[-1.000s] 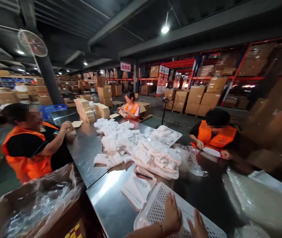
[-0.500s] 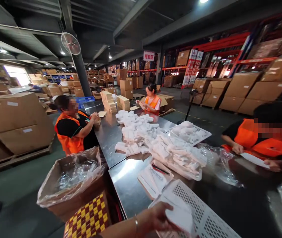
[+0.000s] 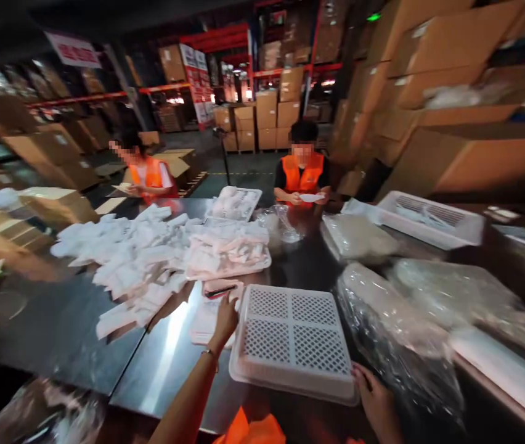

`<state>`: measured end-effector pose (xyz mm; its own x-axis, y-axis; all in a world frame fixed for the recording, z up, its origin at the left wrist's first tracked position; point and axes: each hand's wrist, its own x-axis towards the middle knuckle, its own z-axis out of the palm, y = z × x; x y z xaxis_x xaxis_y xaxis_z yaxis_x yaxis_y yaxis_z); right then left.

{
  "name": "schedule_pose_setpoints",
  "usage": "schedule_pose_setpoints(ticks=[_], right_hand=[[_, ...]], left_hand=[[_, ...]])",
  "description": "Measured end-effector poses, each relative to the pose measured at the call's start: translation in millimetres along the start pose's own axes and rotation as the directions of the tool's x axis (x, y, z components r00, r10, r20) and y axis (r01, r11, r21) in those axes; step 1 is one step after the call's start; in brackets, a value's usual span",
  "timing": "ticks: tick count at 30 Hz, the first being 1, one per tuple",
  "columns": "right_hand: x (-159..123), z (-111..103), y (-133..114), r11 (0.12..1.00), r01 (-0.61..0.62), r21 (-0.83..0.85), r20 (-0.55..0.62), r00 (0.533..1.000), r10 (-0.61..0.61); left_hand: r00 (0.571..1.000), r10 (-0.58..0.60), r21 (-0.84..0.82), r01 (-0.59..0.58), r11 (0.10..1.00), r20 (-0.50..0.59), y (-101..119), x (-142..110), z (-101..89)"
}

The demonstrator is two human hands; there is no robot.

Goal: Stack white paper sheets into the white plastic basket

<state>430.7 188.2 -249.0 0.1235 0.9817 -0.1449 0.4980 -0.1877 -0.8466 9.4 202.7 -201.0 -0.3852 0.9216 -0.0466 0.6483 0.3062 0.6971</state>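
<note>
White perforated tray (image 3: 293, 336) gripped at opposite edges (arms outstretched) by both hands, left (image 3: 225, 317), right (image 3: 376, 401).

**One head camera, looking down a packing table**

There is a single view, worn on the person's head. It looks forward and slightly down across a steel table (image 3: 59, 333), from close above its near edge. The perforated white tray (image 3: 293, 339) lies nearest, with the left hand (image 3: 225, 317) and right hand (image 3: 376, 401) at the bottom of the frame. Farther off, two people in orange vests (image 3: 302, 176) face the camera, cardboard boxes (image 3: 451, 148) behind. Edges are blurred and stretched.
</note>
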Motion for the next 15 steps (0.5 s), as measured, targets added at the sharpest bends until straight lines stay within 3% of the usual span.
schedule_pose_setpoints(ticks=[1, 3, 5, 8, 15], right_hand=[[3, -12, 13, 0.997, 0.009, -0.08, -0.061, 0.998, -0.013], [12, -29, 39, 0.97, 0.024, -0.244, -0.143, 0.988, -0.06], [25, -39, 58, 0.932, 0.022, -0.361, -0.195, 0.976, -0.099], [54, -49, 67, 0.886, -0.026, -0.462, -0.269, 0.957, -0.112], [122, -106, 36, 0.82, -0.245, -0.518, -0.395, 0.918, 0.025]], left_hand=[[1.0, -0.001, 0.223, -0.006, 0.975, 0.028, -18, -4, 4.1], [0.994, -0.021, 0.54, -0.042, 0.841, 0.11, -51, -7, 6.5], [0.978, 0.013, 0.677, -0.152, 0.72, 0.206, -74, -7, 5.7], [0.954, 0.011, 0.717, -0.233, 0.657, 0.301, -86, -7, 3.9], [0.932, -0.056, 0.617, -0.192, 0.763, 0.359, -74, 7, -5.5]])
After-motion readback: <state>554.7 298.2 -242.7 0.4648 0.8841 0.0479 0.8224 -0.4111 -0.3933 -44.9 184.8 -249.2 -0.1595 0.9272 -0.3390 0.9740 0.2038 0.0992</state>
